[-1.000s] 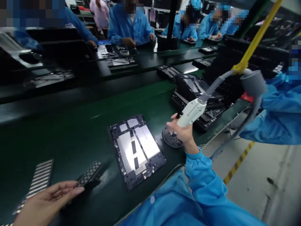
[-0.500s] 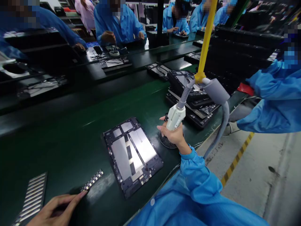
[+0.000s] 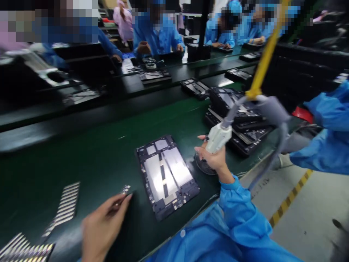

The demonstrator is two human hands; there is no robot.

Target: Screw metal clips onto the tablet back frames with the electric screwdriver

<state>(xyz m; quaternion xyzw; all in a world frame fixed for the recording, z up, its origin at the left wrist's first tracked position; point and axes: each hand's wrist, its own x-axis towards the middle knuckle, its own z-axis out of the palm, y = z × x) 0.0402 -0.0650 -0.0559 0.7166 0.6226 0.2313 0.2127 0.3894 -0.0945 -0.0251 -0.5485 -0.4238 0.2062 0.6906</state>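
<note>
My left hand (image 3: 105,222) pinches a small dark strip with pale patches (image 3: 126,189) between thumb and fingers, above the bench. Most of that strip is hidden by the fingers. My right hand (image 3: 214,156) is wrapped round a white air gun (image 3: 219,137) on a grey hose (image 3: 280,142). Between the hands, an opened tablet (image 3: 169,182) lies flat, its silver battery panels and dark frame showing. A round dark mesh disc (image 3: 205,165) sits below my right hand, partly covered by it.
Striped strip sheets (image 3: 68,202) lie at the left, with more (image 3: 27,251) at the lower left. Stacked tablets (image 3: 240,116) stand beyond my right hand. A yellow strap (image 3: 268,54) suspends the hose. Co-workers in blue sit across the bench, and a blue sleeve (image 3: 327,138) is at right.
My left hand has moved right and forward with the strip, towards the tablet. The right hand still grips the air gun. The whole view has shifted.
</note>
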